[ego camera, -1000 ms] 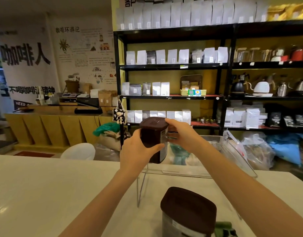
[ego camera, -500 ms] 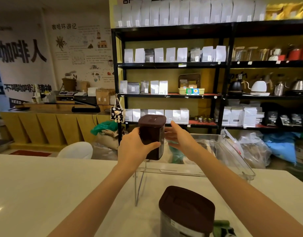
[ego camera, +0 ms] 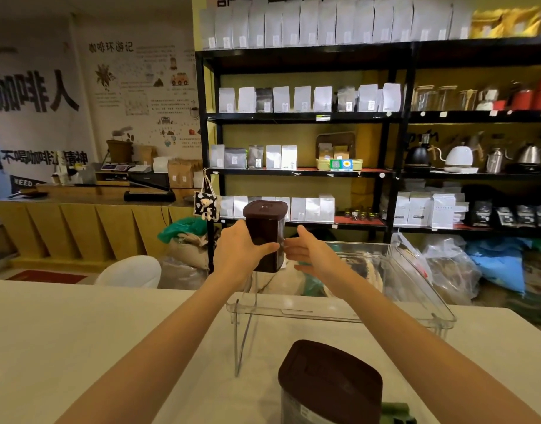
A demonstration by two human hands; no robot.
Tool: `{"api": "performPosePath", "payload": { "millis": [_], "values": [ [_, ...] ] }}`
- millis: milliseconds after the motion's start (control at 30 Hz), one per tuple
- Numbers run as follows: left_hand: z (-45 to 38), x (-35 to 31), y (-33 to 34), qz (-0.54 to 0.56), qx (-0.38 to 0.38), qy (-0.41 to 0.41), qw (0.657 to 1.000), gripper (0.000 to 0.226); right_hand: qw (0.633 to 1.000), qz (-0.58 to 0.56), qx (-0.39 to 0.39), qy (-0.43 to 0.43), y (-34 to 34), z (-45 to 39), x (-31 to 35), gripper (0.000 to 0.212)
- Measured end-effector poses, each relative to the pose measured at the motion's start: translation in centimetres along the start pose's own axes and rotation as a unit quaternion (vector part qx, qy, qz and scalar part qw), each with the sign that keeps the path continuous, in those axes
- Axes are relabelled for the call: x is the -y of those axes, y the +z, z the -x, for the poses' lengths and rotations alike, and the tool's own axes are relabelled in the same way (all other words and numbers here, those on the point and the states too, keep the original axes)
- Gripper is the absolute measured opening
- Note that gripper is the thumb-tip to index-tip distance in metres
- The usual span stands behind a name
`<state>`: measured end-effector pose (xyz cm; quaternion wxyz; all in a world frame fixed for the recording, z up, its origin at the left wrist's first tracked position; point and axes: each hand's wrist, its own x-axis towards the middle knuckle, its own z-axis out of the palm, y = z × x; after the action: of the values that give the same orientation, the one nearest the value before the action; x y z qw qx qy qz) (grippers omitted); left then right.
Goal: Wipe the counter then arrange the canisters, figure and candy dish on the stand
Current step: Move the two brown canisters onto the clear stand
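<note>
Presently, a dark canister [ego camera: 265, 237] is being gripped by the left hand [ego camera: 241, 255], thumb wrapped across its front, at the far left corner of the clear stand [ego camera: 339, 313]. The right hand [ego camera: 312, 255] is being held just beside the canister, fingers spread apart, clasping nothing. A second canister [ego camera: 330, 384] is being left standing on the counter [ego camera: 79, 332], nearer than both hands.

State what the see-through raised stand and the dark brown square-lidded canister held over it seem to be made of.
Clear raised stand: probably acrylic; glossy, and the bags behind show through. Dark brown held canister: likely plastic; smooth moulded lid, faint sheen, slightly translucent walls.
</note>
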<state>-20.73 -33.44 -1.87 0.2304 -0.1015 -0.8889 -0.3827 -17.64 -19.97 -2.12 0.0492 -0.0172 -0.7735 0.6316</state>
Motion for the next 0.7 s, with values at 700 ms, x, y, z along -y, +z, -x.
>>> {"api": "performPosePath", "payload": {
  "millis": [700],
  "values": [
    [9.6, -2.1, -3.2, 0.005, 0.034, 0.106, 0.994, 0.047, 0.984, 0.123, 0.027, -0.125, -4.0, 7.8, 1.9, 0.024]
  ]
}}
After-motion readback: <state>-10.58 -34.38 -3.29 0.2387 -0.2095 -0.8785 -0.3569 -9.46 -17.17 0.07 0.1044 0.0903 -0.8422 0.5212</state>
